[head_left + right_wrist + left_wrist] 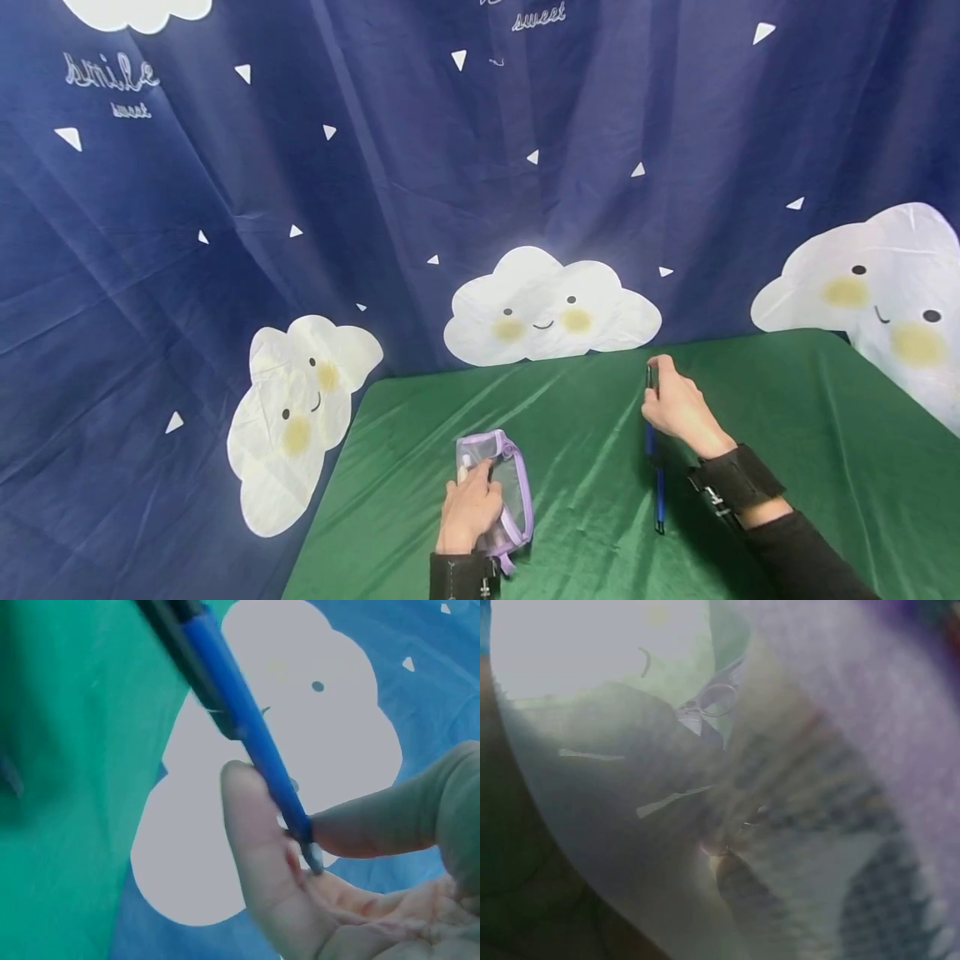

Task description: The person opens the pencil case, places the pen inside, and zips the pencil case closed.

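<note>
Over the right part of the green tabletop, my right hand [678, 408] pinches a blue pen [251, 739] by its silver-tipped end between thumb and fingers. A dark strip runs along the pen's upper part in the right wrist view. Below that hand, a second slim blue length with a dark end, like another pen [660, 500], shows on the cloth. My left hand [470, 506] grips a see-through pencil case [517, 479] with purple trim. A whitish item [465, 467] shows inside it by the fingertips. Pale translucent material blurs the left wrist view, hiding that hand's fingers.
A green cloth [577, 442] with creases covers the table. Behind and to the left hangs a dark blue curtain [405, 167] with white clouds and triangles, meeting the table's far edge. A purple strap [507, 565] sticks out at the case's near end.
</note>
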### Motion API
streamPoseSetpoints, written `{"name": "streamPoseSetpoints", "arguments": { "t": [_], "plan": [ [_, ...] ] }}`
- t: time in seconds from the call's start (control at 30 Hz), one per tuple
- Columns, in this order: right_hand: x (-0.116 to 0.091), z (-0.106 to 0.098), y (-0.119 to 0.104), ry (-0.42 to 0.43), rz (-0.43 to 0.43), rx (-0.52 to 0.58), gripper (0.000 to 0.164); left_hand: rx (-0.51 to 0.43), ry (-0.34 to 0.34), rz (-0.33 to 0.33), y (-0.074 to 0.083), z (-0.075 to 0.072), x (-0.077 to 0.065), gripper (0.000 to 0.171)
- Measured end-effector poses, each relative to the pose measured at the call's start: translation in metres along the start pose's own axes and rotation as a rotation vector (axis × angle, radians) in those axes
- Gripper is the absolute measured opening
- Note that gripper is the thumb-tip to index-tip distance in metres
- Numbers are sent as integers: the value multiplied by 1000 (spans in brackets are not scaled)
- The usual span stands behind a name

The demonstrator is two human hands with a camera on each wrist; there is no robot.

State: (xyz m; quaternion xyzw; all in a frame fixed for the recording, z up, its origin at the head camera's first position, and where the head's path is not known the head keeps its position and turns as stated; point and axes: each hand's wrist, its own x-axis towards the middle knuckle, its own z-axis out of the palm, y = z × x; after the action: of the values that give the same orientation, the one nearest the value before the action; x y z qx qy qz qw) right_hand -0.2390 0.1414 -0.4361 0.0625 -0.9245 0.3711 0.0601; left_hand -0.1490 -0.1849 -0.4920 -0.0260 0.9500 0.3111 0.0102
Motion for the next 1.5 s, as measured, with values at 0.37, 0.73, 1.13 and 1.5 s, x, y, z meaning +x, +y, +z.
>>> {"name": "streamPoseSetpoints", "arguments": {
  "t": [0.37,0.73,1.13,1.5],
  "plan": [
    [17,16,-27,93,-80,139,47,24,20,9,0,2,-1,50],
    [31,42,-39,55,-15,328,47,29,4,28,0,2,4,50],
    [33,92,-60,19,57,443,49,35,2,6,3,1,3,49],
    [24,125,-79,-43,33,499,50,37,7,1,0,3,4,49]
  ]
}}
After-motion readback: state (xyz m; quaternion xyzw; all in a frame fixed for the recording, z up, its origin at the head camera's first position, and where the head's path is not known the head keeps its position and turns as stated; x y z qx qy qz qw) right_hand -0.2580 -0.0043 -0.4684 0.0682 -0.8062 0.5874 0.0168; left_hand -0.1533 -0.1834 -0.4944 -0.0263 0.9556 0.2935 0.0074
